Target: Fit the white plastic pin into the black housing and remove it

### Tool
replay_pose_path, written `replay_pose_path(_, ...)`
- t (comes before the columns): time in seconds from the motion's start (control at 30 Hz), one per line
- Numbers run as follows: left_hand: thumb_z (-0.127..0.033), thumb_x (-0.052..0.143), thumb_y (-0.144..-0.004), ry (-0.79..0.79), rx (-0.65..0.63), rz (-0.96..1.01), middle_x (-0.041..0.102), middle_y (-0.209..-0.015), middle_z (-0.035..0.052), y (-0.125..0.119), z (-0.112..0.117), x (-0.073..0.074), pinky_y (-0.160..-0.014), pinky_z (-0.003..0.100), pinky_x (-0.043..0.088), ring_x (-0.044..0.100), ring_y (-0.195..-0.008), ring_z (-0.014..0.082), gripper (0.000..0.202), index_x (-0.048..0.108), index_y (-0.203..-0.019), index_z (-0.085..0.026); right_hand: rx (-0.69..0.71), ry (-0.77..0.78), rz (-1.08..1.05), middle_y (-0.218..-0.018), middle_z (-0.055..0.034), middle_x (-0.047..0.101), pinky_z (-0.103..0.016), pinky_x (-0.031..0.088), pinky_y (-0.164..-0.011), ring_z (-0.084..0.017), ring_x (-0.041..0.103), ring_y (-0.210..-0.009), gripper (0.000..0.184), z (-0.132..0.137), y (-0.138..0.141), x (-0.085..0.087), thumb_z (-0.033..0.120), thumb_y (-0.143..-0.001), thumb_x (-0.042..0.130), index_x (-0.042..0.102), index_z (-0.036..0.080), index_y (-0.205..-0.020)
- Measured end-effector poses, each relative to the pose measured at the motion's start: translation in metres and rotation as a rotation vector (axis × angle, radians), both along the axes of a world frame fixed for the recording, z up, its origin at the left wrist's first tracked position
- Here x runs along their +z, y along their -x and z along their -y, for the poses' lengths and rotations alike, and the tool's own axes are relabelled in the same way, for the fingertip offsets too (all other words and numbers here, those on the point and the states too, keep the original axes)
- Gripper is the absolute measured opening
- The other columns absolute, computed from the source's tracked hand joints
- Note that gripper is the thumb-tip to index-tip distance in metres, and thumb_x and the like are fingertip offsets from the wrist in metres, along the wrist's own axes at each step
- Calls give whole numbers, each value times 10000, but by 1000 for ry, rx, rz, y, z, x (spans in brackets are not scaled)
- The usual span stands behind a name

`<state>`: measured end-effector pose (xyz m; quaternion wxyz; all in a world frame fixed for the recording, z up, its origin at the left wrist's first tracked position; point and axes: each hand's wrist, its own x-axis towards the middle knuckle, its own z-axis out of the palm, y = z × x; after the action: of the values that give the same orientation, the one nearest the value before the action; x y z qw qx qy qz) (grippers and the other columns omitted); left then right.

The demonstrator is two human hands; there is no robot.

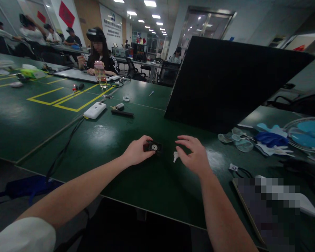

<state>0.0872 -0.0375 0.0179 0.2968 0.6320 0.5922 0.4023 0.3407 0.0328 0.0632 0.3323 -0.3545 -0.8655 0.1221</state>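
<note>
On the green bench point(136, 187), the right hand point(194, 155) is spread; the left hand point(136, 150) pinches a black part point(155, 147) between the two, best kept steady by its edges. The small white piece point(175, 156) beside the right thumb, contact unclear, deserves a light fingertip touch.

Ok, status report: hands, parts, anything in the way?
Left hand holding small black boxy part with round silvery disc. Right hand at small white irregular piece, grip unclear. Large flat black panel beyond, touching neither hand.
</note>
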Motion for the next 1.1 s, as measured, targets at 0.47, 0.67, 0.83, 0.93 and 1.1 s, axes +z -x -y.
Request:
replay_pose_path(0.47,-339,715,-800,-3,45,-160,730,-1040,45,0,0,0,-745,355,547,708,-910,239,465,553,-1229,-264,32,206,57,-1140,-45,702,-478,475,-952,-254,628,-1076,223,-3,9,-28,381,-906,602,729,292,-1066)
replay_pose_path(0.67,-381,713,-795,0,-12,-100,729,-1023,50,-5,0,-1,-782,372,543,709,-916,234,463,551,-1207,-247,-21,297,-257,-1102,-68,681,-392,524,-837,-222,646,-990,255,19,39,-22,461,-892,637,761,277,-1016)
replay_pose_path(0.83,-373,718,-787,23,-39,-12,724,-1010,47,-5,1,1,-766,363,542,705,-890,219,460,566,-1202,-245,18,317,-219,-1046,-40,704,-418,515,-863,-223,644,-980,210,15,40,-29,448,-892,640,767,299,-970)
replay_pose_path(0.93,-375,734,-772,40,-27,12,725,-968,40,-5,-1,0,-742,353,538,700,-850,210,473,572,-1193,-232,33,284,-182,-1050,-34,711,-439,507,-873,-233,637,-997,203,12,36,-30,443,-898,637,761,313,-991)
replay_pose_path(1.1,-405,736,-774,40,-26,46,730,-969,37,-8,-1,-4,-754,353,539,702,-865,212,487,571,-1199,-233,52,215,-92,-1039,-36,702,-448,499,-868,-233,625,-990,187,18,36,-25,426,-910,629,756,316,-992)
